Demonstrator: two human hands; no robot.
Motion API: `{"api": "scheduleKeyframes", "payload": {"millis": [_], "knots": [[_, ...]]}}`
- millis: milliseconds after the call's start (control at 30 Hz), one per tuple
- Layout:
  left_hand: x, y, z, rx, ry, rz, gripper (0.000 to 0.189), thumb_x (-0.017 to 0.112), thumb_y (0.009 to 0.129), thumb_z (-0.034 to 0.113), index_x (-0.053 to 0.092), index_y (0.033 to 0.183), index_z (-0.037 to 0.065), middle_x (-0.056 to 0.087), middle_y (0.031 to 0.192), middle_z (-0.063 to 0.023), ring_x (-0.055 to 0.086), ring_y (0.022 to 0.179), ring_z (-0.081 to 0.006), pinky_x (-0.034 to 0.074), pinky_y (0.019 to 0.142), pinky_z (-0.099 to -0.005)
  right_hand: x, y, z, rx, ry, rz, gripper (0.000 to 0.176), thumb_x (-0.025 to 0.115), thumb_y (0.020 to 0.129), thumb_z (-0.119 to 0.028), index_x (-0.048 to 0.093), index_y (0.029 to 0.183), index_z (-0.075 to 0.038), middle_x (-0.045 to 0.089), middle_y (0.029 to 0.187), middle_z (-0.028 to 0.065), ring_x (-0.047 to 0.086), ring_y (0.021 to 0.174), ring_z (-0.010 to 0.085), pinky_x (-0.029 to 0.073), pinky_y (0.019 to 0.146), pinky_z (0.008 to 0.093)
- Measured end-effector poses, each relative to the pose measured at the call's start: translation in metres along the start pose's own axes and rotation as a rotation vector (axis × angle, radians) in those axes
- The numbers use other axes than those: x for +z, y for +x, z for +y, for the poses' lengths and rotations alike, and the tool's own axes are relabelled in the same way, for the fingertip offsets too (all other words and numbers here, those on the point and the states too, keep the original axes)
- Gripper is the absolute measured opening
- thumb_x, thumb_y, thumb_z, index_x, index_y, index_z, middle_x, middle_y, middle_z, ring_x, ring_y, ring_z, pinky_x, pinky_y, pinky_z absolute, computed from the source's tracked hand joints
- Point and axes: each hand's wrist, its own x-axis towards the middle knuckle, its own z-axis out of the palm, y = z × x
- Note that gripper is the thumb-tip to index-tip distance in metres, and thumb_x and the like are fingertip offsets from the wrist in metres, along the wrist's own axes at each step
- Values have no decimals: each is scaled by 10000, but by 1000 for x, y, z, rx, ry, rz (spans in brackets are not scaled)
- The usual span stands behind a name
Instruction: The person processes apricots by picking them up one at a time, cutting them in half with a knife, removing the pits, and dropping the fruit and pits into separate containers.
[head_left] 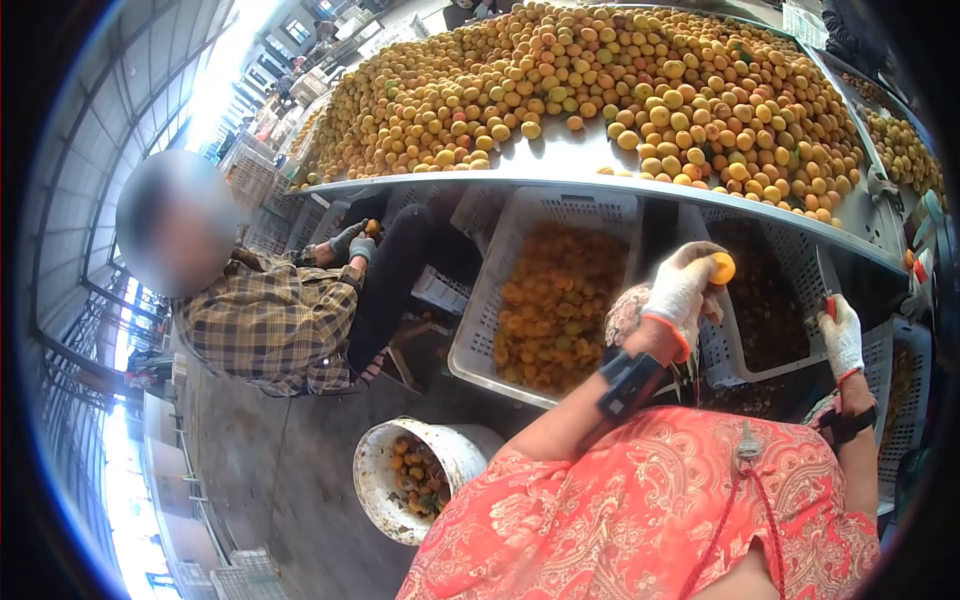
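Two gloved hands are in my view. The left grip (682, 288) is closed in a narrow pinch on one orange fruit (722, 268), held by the fingertips. I cannot tell if that fruit is whole or cut. It is up above the near side of a crate of dark bits (716, 345), just below the desk edge. The right grip (843, 338) is closed on a small red thing (830, 306). I can't see all of that thing. This hand is well apart from the left one, near a crate on the right side (910, 388).

In front of me is a big metal desk (550, 158), with a huge heap of yellow and orange fruit (590, 70) on it. Below its edge, a white crate (580, 200) has lots of soft orange bits in it. A white bucket (472, 448) with fruit bits inside is on the gray floor (290, 470). To the left sits a person in a checked shirt (270, 325), with gloves on and a small orange fruit in hand. Far back, I see stacked crates (255, 185) and windows.
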Motion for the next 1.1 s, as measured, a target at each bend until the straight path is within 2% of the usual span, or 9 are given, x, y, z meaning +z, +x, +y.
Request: {"api": "scheduleKeyframes", "payload": {"millis": [133, 167, 300, 400, 667, 833, 967, 1033, 1100], "knots": [[-10, 9, 0, -3, -80, 20, 195, 546, 940, 102, 588, 1122, 44, 560, 778, -85, 387, 472, -85, 431, 508, -285, 24, -8, 13, 168, 33, 26, 52, 580, 878, -68, 583, 882, -16, 553, 690, 72, 523, 643, 129, 438, 597, 315], [-9, 10, -1, -4, -71, 10, 195, 546, 940, 102, 588, 1122, 44, 560, 778, -85, 387, 472, -85, 431, 508, -285, 31, -8, 19, 108, 7, 45, 58, 590, 879, -82, 587, 873, -23, 538, 667, 64, 511, 620, 126, 428, 584, 311], [-6, 11, 0, -15, -98, 51, 183, 559, 944, 102, 593, 1117, 52, 570, 791, -91, 421, 518, -99, 435, 527, -283, 37, -13, 8, 81, 0, 2, 83, 592, 891, -106, 582, 849, -34, 521, 622, 32, 503, 578, 126, 418, 552, 300], [-8, 9, 8, 54, -112, 71, 186, 571, 935, 108, 610, 1111, 61, 599, 823, -114, 436, 526, -115, 456, 549, -307, 37, -15, -4, 202, 243, -43, 99, 592, 907, -120, 591, 838, -48, 514, 624, -21, 467, 520, 63, 361, 475, 255], [-40, 6, 25, 200, -130, 180, 205, 588, 919, 110, 614, 1109, 38, 623, 832, -99, 537, 574, -151, 542, 572, -355, 46, -19, 20, 312, 374, -82, 70, 581, 905, -116, 596, 850, -75, 496, 619, -32, 449, 509, 68, 339, 465, 246], [-97, 2, 39, 286, -62, 312, 182, 567, 942, 149, 621, 1100, 77, 605, 803, -75, 520, 520, -154, 463, 512, -302, 51, -15, 35, 518, 478, -72, 51, 577, 905, -130, 592, 871, -95, 500, 661, -26, 448, 526, 60, 335, 462, 240], [-163, -4, 17, 193, -21, 537, 178, 535, 933, 140, 632, 1077, 102, 591, 751, -55, 524, 510, -142, 463, 466, -324, 82, -3, 125, 327, 325, 22, 161, 590, 887, -139, 632, 1001, -34, 570, 784, 11, 521, 649, 127, 412, 536, 300], [-211, -1, -11, 132, -46, 628, 184, 540, 931, 142, 631, 1084, 94, 618, 793, -60, 540, 507, -149, 475, 438, -334, 83, -4, 125, 325, 322, -11, 266, 572, 870, -151, 637, 1079, 0, 584, 802, 28, 531, 682, 154, 427, 573, 322], [-238, -3, -31, 125, 48, 743, 191, 547, 927, 141, 629, 1091, 89, 638, 847, -69, 526, 487, -157, 486, 411, -340, 81, -7, 90, 560, 336, -47, 291, 553, 851, -160, 652, 1079, -9, 572, 770, 27, 513, 636, 146, 413, 546, 320]]}}
